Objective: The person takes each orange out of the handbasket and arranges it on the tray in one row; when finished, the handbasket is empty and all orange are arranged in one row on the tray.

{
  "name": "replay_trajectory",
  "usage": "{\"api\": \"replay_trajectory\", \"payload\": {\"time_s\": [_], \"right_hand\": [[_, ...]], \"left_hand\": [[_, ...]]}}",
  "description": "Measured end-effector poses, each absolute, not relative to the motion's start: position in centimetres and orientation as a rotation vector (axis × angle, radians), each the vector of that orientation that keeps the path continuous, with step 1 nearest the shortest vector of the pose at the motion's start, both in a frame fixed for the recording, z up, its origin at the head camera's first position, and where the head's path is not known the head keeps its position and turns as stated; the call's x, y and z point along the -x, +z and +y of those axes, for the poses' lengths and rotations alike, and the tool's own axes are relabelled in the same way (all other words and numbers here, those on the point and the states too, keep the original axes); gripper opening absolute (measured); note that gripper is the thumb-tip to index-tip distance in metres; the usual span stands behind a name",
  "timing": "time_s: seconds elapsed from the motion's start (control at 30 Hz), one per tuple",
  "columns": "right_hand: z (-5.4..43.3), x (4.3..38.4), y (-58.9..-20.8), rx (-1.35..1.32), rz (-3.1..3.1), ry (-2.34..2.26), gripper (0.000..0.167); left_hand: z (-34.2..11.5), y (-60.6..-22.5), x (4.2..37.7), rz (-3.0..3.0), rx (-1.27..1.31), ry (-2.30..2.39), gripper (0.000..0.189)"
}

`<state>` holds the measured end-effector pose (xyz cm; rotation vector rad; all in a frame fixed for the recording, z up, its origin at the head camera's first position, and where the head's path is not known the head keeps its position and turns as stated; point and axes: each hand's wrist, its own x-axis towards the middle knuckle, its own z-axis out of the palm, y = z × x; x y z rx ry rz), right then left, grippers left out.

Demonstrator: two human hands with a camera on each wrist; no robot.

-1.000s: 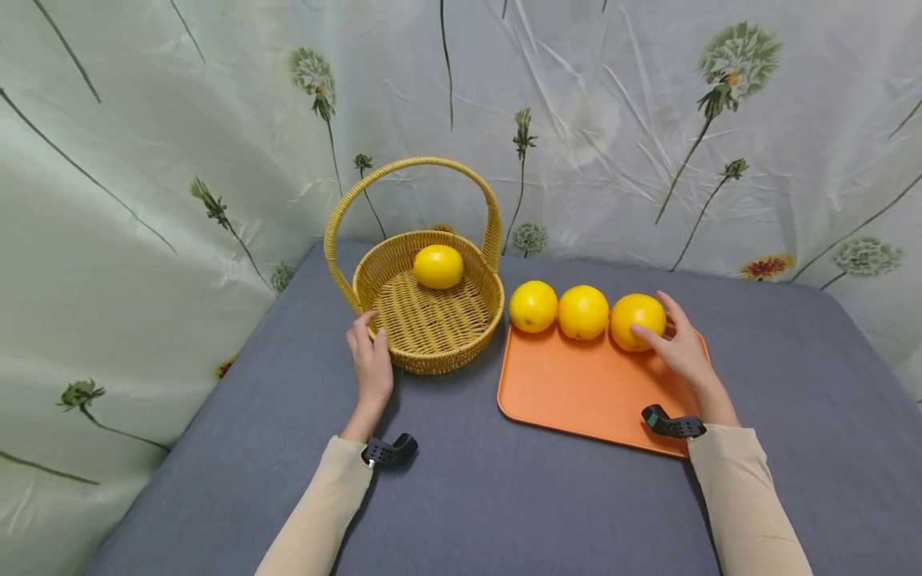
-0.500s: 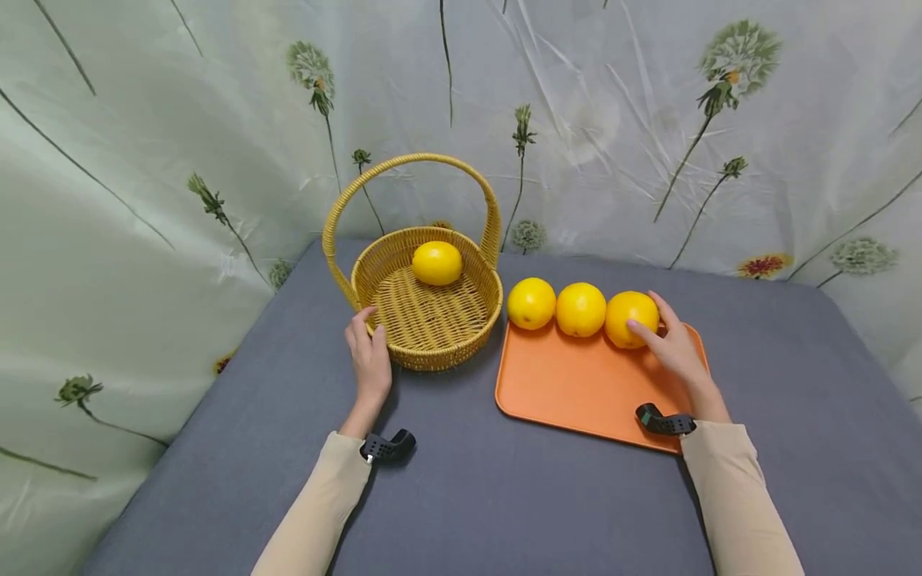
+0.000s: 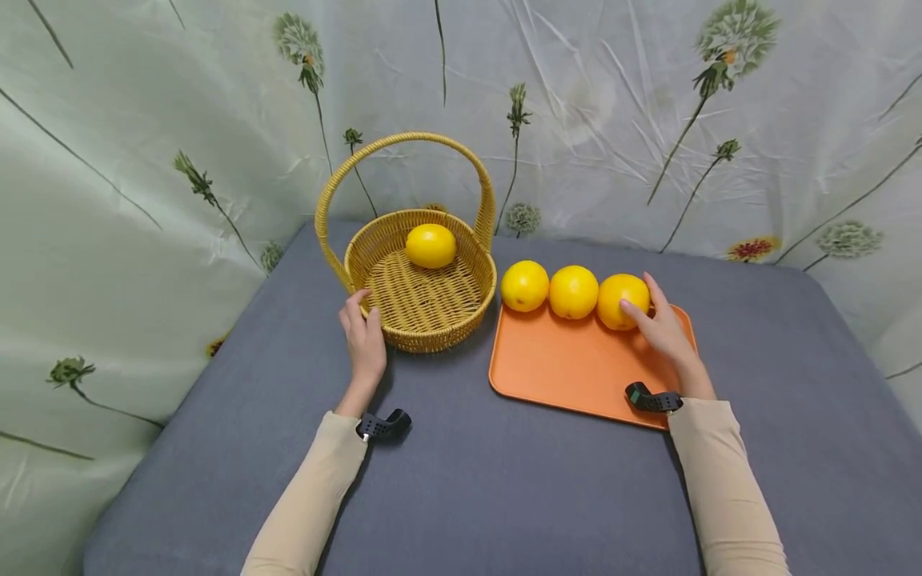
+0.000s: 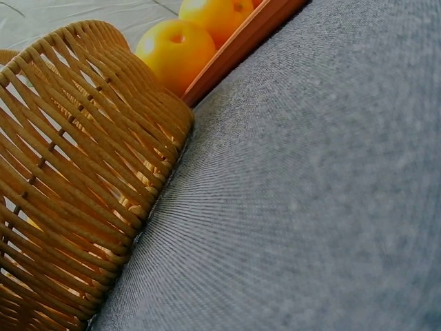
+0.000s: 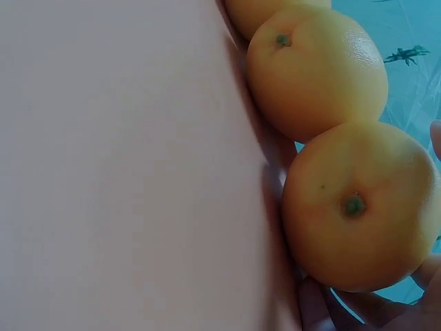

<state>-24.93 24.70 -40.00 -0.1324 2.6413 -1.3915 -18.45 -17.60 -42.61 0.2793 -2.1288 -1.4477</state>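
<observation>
A woven wicker basket with a tall arched handle stands left of centre in the head view. One yellow-orange fruit, like an orange, lies inside at its back. My left hand grips the basket's near left rim. To the right, an orange plastic tray bears three oranges in a row along its far edge: a left one, a middle one and a right one. My right hand holds the right orange, thumb in front and fingers behind; in the right wrist view, this orange touches its neighbour.
A grey cloth covers the table. Behind and to the left hangs a pale curtain printed with dandelions. The basket and the tray's left edge stand close together. A black camera mount sits on each wrist.
The head view has tilted, so the whole scene appears higher and slightly further left. Both hands keep the same holds on the basket and the right orange, which stays in the row.
</observation>
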Motion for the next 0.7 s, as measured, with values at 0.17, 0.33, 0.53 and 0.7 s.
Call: {"api": "replay_trajectory", "payload": {"time_s": [0.17,0.33,0.53,0.7], "right_hand": [[25.1,25.0,-40.0,0.126,2.611,-1.438,0.084],[25.3,24.8,-39.7,0.106,2.600,-1.430,0.084],[25.4,24.6,-39.1,0.110,2.670,-1.377,0.083],[25.6,24.4,-38.2,0.166,2.754,-1.410,0.079]], "left_hand": [[-17.5,-42.4,18.7,-2.143,-0.278,-1.445,0.036],[-17.6,-42.6,18.8,-2.147,-0.286,-1.448,0.037],[-17.6,-42.6,18.5,-2.150,-0.297,-1.458,0.038],[-17.7,-42.6,18.4,-2.143,-0.310,-1.475,0.038]]}}
